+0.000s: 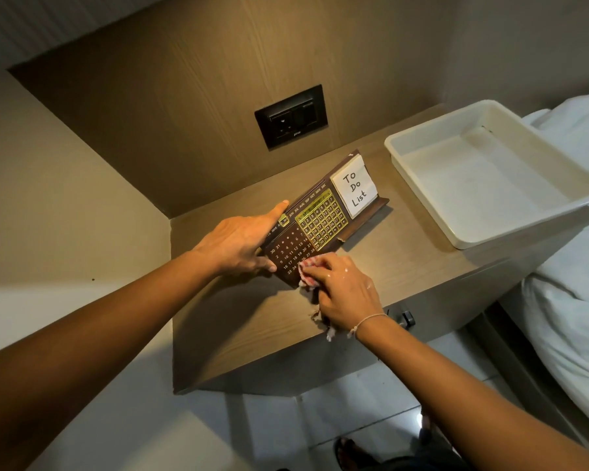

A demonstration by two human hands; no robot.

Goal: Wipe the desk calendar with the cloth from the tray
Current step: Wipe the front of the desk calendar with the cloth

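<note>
A dark brown desk calendar (320, 219) with a gold date frame and a white "To Do List" notepad stands tilted on the wooden bedside table (252, 317). My left hand (238, 239) grips its left end, thumb on the front, fingers along the top. My right hand (344, 290) presses a red-and-white checked cloth (306, 270) against the calendar's lower front corner. Most of the cloth is hidden under my palm, with frayed ends showing near my wrist. The white plastic tray (422, 198) sits at the table's right, holding nothing.
A black wall socket plate (291, 115) is set in the wood panel behind the table. A bed with white bedding (572, 266) borders the right side. A small drawer knob (407, 317) sticks out under the table's front edge. Tiled floor lies below.
</note>
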